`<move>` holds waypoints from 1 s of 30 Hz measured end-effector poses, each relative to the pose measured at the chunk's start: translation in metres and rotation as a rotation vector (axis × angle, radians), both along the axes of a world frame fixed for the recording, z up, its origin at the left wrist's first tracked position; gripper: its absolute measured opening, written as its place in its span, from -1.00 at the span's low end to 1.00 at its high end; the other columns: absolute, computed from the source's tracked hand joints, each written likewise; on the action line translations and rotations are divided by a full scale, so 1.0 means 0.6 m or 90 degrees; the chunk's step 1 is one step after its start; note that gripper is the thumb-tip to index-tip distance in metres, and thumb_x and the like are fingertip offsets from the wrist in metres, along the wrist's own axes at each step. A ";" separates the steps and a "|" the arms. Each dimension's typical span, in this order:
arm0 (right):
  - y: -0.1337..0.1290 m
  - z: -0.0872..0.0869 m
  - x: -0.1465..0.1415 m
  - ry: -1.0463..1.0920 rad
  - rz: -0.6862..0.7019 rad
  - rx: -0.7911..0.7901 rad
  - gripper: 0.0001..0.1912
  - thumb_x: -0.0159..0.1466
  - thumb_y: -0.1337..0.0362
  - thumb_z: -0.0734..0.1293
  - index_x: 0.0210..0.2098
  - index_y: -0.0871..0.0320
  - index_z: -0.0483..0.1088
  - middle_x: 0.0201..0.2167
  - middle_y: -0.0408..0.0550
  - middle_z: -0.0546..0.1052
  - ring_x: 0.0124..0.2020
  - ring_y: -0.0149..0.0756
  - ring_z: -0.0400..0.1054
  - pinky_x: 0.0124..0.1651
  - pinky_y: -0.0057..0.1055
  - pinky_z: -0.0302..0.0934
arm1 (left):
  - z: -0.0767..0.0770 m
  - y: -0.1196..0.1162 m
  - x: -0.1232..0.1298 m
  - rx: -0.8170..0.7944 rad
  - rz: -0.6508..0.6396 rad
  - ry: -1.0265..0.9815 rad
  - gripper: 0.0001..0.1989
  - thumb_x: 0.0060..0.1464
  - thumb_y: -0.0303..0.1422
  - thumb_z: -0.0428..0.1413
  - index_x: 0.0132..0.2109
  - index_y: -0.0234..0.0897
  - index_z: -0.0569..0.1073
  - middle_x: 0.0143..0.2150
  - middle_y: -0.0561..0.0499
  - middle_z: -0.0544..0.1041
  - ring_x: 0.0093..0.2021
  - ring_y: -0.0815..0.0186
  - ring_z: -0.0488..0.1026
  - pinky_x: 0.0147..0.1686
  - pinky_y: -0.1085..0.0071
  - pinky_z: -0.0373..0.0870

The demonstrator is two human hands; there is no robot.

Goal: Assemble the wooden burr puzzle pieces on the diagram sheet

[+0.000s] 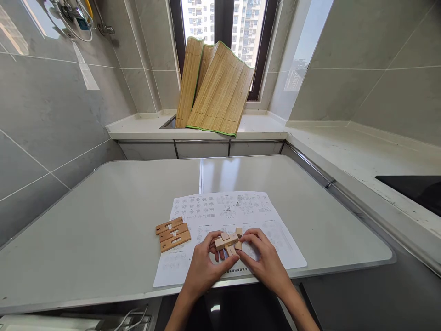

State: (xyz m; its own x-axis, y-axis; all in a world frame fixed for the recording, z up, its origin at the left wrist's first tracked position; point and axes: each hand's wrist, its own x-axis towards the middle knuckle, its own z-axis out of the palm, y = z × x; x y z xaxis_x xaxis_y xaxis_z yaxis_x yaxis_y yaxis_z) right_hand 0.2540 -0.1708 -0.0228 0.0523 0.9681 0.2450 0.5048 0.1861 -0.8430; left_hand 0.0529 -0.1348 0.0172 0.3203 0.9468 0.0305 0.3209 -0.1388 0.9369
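Near the table's front edge, both hands hold a small cluster of interlocked pale wooden blocks [226, 242] above a printed sheet. My left hand [206, 264] grips the cluster from the left, its fingers curled behind and its thumb at the lower front. On the right side, my right hand [263, 262] pinches the blocks between thumb and fingertips. The white sheet [275, 248] carries rows of small diagrams and lies flat under the hands. Three flat brown wooden pieces [175, 242] with cut-out slots and numbers lie side by side at the sheet's left edge.
The pale table [120, 207] spreads out around the sheet. Behind it, a folded bamboo mat [220, 87] leans on the ledge [144, 128] before a window. A counter [361, 156] with a black panel [413, 191] runs along the right. Cables show at the lower left.
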 end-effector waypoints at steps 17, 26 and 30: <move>-0.005 -0.002 0.019 0.321 -0.003 -0.091 -0.33 0.23 0.03 0.55 0.24 0.03 0.31 0.07 0.10 0.58 0.11 -0.02 0.52 0.27 -0.02 0.38 | 0.003 -0.001 -0.003 0.002 -0.009 0.016 -0.44 0.00 -0.13 0.39 0.09 -0.25 0.50 -0.33 0.05 0.55 -0.34 0.27 0.46 -0.25 0.37 0.45; -0.004 -0.001 0.024 0.360 0.080 -0.075 -0.40 0.29 0.08 0.52 0.22 -0.03 0.26 0.28 0.15 0.47 0.25 -0.02 0.44 0.28 -0.05 0.34 | -0.001 0.001 -0.002 -0.001 -0.021 0.010 -0.41 -0.02 -0.13 0.41 0.11 -0.25 0.48 -0.33 0.06 0.54 -0.35 0.29 0.44 -0.28 0.39 0.41; -0.006 0.002 0.031 0.346 0.065 -0.123 -0.36 0.33 0.00 0.47 0.31 0.00 0.29 0.29 0.14 0.48 0.31 -0.01 0.38 0.37 -0.02 0.24 | 0.002 0.000 -0.002 -0.008 -0.019 0.008 -0.40 -0.03 -0.16 0.41 0.11 -0.26 0.47 -0.33 0.06 0.53 -0.35 0.29 0.42 -0.26 0.38 0.41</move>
